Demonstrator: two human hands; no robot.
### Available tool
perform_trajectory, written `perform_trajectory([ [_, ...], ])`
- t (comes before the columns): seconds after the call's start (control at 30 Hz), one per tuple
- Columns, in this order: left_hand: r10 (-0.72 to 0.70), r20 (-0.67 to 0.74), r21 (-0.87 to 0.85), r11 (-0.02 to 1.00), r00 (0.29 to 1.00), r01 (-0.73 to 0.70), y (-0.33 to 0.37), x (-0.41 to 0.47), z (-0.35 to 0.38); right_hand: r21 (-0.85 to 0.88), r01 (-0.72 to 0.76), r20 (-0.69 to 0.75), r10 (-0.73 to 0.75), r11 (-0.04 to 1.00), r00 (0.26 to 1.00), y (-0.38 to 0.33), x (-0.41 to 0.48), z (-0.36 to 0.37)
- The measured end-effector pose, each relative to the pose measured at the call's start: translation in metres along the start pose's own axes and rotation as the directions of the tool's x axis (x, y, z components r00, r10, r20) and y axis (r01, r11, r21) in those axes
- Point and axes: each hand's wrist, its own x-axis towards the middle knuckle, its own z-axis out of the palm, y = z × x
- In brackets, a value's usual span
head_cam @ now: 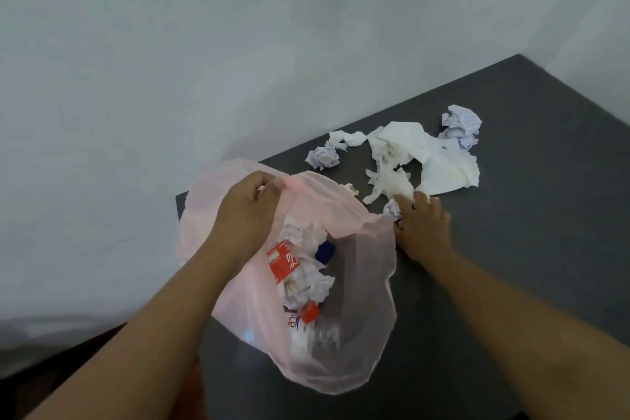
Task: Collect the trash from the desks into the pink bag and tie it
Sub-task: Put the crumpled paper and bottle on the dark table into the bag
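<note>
Thin translucent pink plastic bag (358, 344) lies on the dark grey bench (545, 249), bottom nearest, long axis near-to-far, mouth open upward w/ trash inside. Left hand (245, 215) fingers pinch its far rim. Just right of the mouth, right hand (424, 228) thumb & index pinch a small crumpled paper wad (391, 208). Beyond: torn white tissue sheets (429, 153), crumpled lined-paper balls (460, 126).

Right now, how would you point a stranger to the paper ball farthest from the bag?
On the dark grey desk, a spread of white tissues lies beyond the pink bag. At its far right end sits a crumpled paper ball. Unlike the tissues it is lilac-tinted with ruled lines, and it is larger than the two smaller balls nearer the bag.
</note>
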Motion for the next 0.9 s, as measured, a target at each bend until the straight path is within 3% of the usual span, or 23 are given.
perform_trajectory([
  [0.1,0.003,0.028,0.01,1.0,1.0,-0.003,0.0,-0.001,0.003,0.087,0.055,-0.19,-0.038,0.995,0.981,0.009,-0.022,0.017],
  [0.2,-0.005,0.033,0.016,1.0,0.999,0.005,0.005,0.001,0.009,0.236,0.03,-0.223,0.024,0.971,0.975,0.013,-0.042,0.018],
  [0.33,0.003,0.029,0.004,1.0,1.0,-0.003,0.014,0.002,0.015,0.568,0.087,-0.255,0.075,0.818,0.964,0.003,-0.073,-0.003],
  [0.4,0.019,0.026,-0.007,1.0,0.999,-0.019,0.018,0.001,0.016,0.646,0.201,-0.301,0.003,0.736,0.954,-0.012,-0.091,-0.026],
  [0.57,0.001,0.027,-0.108,0.994,1.0,0.002,0.023,-0.007,0.009,0.582,0.53,-0.355,-0.394,0.617,0.848,-0.072,-0.13,-0.071],
  [0.63,0.001,0.048,-0.145,0.989,0.999,0.006,0.026,-0.011,0.003,0.573,0.575,-0.347,-0.463,0.584,0.816,-0.101,-0.132,-0.077],
  [0.73,0.049,0.046,-0.113,0.993,0.998,-0.043,0.029,-0.018,-0.008,0.503,0.669,-0.446,-0.499,0.547,0.743,-0.147,-0.127,-0.076],
  [0.8,0.083,0.016,-0.065,0.995,0.996,-0.082,0.03,-0.02,-0.016,0.464,0.676,-0.43,-0.522,0.572,0.737,-0.173,-0.121,-0.066],
  [0.9,0.096,-0.029,-0.03,0.995,0.995,-0.097,0.028,-0.021,-0.026,0.339,0.619,-0.26,-0.562,0.708,0.785,-0.194,-0.108,-0.049],
])
